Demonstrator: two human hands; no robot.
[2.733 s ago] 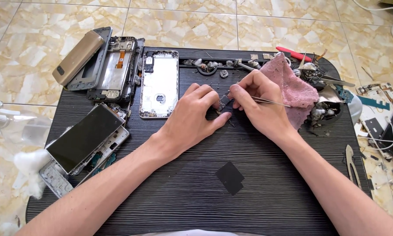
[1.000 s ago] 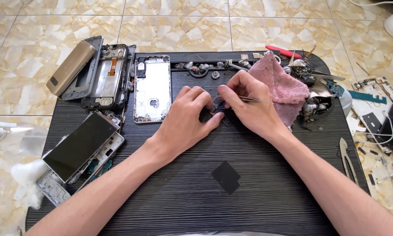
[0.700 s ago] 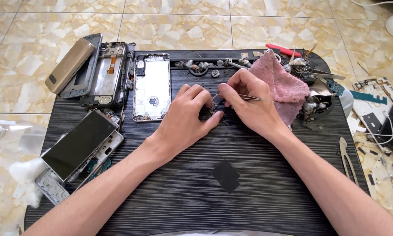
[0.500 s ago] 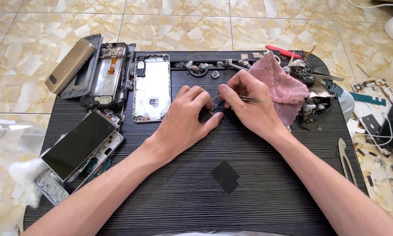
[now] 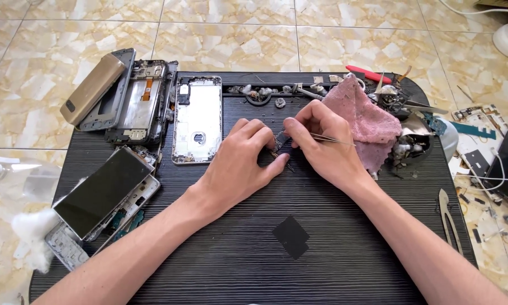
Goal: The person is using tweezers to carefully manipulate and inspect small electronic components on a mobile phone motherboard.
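While the left hand (image 5: 240,164) pinched a small dark phone part (image 5: 278,148) mid-mat and the right hand (image 5: 322,148) gripped thin metal tweezers (image 5: 322,137) closed on it, a slipped tip risked flicking the part (tiny, barely visible) across the black ribbed work mat (image 5: 254,248).

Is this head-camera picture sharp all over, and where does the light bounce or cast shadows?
Head view: even daylight; the hands, left hand and right hand, look sharp, with soft shadows beneath them on the black ribbed mat. The pale phone frame and the tiled floor shine mildly. Edges bow slightly; the small part pinched by the tweezers is too tiny to resolve.
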